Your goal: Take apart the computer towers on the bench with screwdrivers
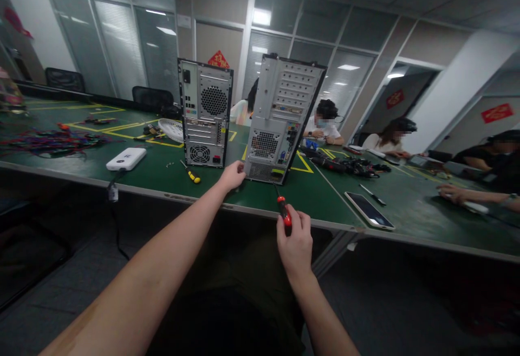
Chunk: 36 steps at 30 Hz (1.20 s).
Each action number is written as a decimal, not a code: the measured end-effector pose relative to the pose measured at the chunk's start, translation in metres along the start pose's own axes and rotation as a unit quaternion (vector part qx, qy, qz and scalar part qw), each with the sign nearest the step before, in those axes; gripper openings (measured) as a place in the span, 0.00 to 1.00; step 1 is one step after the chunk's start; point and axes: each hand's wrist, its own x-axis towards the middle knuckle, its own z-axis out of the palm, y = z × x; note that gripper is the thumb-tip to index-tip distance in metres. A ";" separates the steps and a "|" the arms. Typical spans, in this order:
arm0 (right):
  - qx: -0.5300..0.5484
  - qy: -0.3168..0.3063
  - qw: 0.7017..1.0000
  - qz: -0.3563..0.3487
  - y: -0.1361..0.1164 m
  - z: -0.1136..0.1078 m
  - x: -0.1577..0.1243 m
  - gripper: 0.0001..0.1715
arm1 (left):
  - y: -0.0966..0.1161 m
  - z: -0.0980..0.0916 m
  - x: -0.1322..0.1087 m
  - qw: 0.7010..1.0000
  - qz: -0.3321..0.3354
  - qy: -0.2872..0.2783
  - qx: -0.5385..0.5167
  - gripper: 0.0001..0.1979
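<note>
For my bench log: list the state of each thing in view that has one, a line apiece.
Taller computer tower: upright, rear toward the camera, left grip at its lower left edge
Shorter computer tower: upright, rear toward the camera
Red-and-black screwdriver: held in the right grip
Yellow-and-black screwdriver: lying down, unheld
Phone: lying flat, screen up
White device: lying flat
Coloured wires: tangled

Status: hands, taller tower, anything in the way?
Right hand gripping red screwdriver, tip near bottom edge of taller tower. Left hand at tower's lower left corner. No obstruction seen; yellow screwdriver lies off to the left.
</note>
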 end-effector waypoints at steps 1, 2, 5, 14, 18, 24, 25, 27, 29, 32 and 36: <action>-0.004 -0.002 1.000 0.004 0.001 -0.001 0.000 0.22 | 0.000 0.000 0.000 1.000 0.002 0.000 0.004 0.14; -0.005 -0.005 1.000 0.005 0.003 -0.002 -0.001 0.22 | 0.000 0.000 0.000 1.000 0.003 0.001 0.010 0.14; 0.002 0.008 1.000 0.002 0.009 -0.003 -0.001 0.21 | 0.000 0.000 0.001 1.000 0.002 -0.003 0.018 0.14; 0.032 0.013 0.998 -0.044 0.010 -0.002 -0.008 0.17 | -0.001 0.000 0.001 1.000 -0.006 -0.004 0.001 0.14; 0.040 0.023 0.998 -0.041 0.006 -0.003 -0.010 0.18 | 0.002 -0.001 -0.001 1.000 -0.010 -0.008 -0.002 0.14; 0.029 0.028 0.998 -0.055 0.011 -0.006 -0.011 0.11 | 0.005 -0.003 -0.003 1.000 -0.016 -0.008 -0.003 0.14; 0.024 0.029 0.997 -0.069 0.012 -0.006 -0.011 0.12 | 0.004 -0.003 -0.002 1.000 -0.016 -0.008 -0.005 0.14; 0.014 0.028 0.995 -0.093 0.013 -0.005 -0.012 0.14 | 0.003 -0.002 -0.001 1.000 -0.015 -0.009 -0.009 0.14; 0.015 0.028 0.995 -0.095 0.013 -0.004 -0.011 0.13 | 0.001 -0.001 0.000 1.000 -0.014 -0.010 -0.008 0.15; 0.034 0.029 0.997 -0.066 0.015 -0.005 -0.010 0.11 | 0.000 0.000 0.002 1.000 -0.017 -0.008 0.003 0.14; 0.034 0.040 0.997 -0.054 0.018 -0.007 -0.009 0.15 | 0.000 0.001 0.002 1.000 -0.019 -0.004 0.005 0.14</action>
